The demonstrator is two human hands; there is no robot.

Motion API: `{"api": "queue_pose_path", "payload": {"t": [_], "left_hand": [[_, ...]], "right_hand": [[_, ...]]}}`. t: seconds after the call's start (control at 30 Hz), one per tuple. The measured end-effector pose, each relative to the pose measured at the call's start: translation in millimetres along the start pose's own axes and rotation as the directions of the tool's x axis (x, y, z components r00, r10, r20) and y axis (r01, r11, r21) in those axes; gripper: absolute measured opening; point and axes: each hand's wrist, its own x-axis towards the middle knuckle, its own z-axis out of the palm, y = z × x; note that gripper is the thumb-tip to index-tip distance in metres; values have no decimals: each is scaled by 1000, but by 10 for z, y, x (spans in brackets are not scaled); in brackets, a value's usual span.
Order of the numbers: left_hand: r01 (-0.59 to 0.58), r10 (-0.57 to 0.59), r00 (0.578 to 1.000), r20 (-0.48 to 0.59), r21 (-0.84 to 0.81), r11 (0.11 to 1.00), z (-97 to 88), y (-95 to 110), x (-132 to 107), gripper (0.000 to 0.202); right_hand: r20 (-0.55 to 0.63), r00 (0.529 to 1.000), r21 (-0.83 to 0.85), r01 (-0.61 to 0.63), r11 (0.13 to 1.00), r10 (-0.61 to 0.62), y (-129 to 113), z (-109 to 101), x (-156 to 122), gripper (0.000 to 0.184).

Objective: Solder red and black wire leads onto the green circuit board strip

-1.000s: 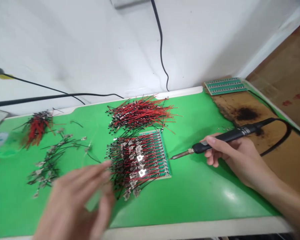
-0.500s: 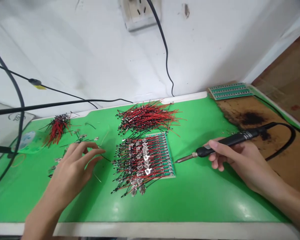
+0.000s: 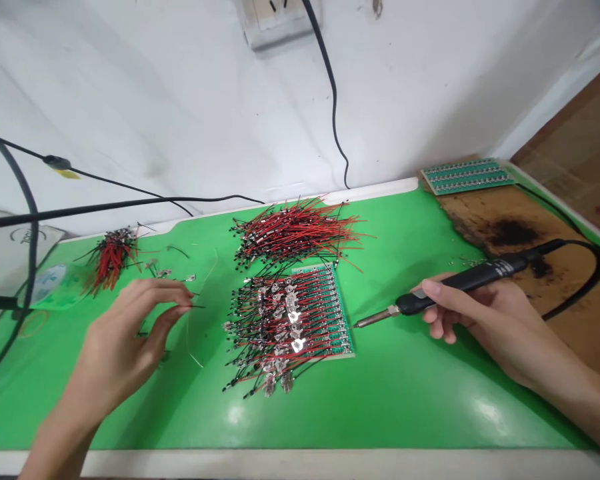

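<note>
My left hand [image 3: 135, 333] is closed in a pinch over the left of the green mat. A thin black wire [image 3: 199, 307] pokes out from its fingertips; the rest of it is hidden. My right hand [image 3: 473, 313] grips a black soldering iron [image 3: 460, 283] by its handle. The iron's metal tip points left, close to the right edge of a green circuit board [image 3: 341, 313]. Rows of red and black wires [image 3: 315, 320] run leftward from the board, with small shiny metal tabs [image 3: 295, 317] lying among them.
Behind the board lies a heap of red and black wires [image 3: 300, 233]. A smaller wire bundle [image 3: 113, 260] sits at far left, beside a clear green-tinted tray [image 3: 70, 293]. Another circuit board [image 3: 467, 177] rests on scorched brown cardboard [image 3: 475, 213] at back right. Black cables [image 3: 130, 205] cross the left side.
My left hand has drawn back slightly to the left, its fingers closing into a pinch with the black wire's end showing. The soldering iron stays near the board's right edge. The view has shifted slightly.
</note>
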Motion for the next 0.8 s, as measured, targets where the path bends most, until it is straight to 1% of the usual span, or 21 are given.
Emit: {"api": "queue_pose_path", "payload": {"t": [0.07, 0.1, 0.17, 0.23, 0.27, 0.3, 0.37, 0.5, 0.57, 0.63, 0.73, 0.77, 0.8], "left_hand": [[62, -66, 988, -140, -37, 997, 2, 77, 15, 8], [98, -109, 972, -208, -63, 993, 13, 109, 26, 6], [171, -205, 925, -321, -129, 977, 46, 169, 52, 3], [229, -286, 882, -374, -190, 955, 79, 232, 80, 4], [246, -310, 874, -375, -208, 946, 93, 270, 92, 4], [255, -321, 875, -363, -220, 942, 104, 315, 103, 4], [236, -303, 900, -315, -232, 944, 122, 424, 122, 2], [104, -162, 967, -196, -276, 955, 179, 712, 183, 9], [64, -117, 983, -139, -338, 939, 238, 865, 244, 12], [107, -156, 985, -73, -456, 884, 315, 1004, 321, 13], [204, -239, 970, 30, -630, 749, 444, 1167, 431, 14], [213, -248, 968, 40, -655, 725, 484, 1209, 454, 14], [205, -250, 968, 28, -662, 721, 521, 1245, 467, 16]], "right_hand": [[-3, 1000, -14, -6, 1000, 6, 20, -14, -1, 50], [-6, 1000, -14, -9, 1000, 9, 31, -21, -1, 50], [-12, 1000, -10, -22, 1000, 22, 50, -34, -3, 48], [-19, 999, -11, -35, 999, 35, 65, -46, -4, 47], [-19, 999, -15, -37, 999, 37, 70, -52, -4, 48], [-18, 999, -20, -35, 999, 35, 75, -58, -4, 48], [-13, 999, -26, -30, 999, 30, 82, -66, -5, 48], [-10, 999, -17, -47, 999, 47, 80, -58, -4, 48], [-10, 999, 14, -43, 999, 43, 63, -40, -2, 47], [-2, 999, 52, -33, 998, 33, 37, -19, -4, 46], [8, 999, 74, -40, 996, 40, -5, -2, -19, 48], [12, 999, 75, -51, 996, 50, -16, -1, -27, 48], [11, 998, 81, -58, 995, 58, -24, -2, -37, 47]]}}
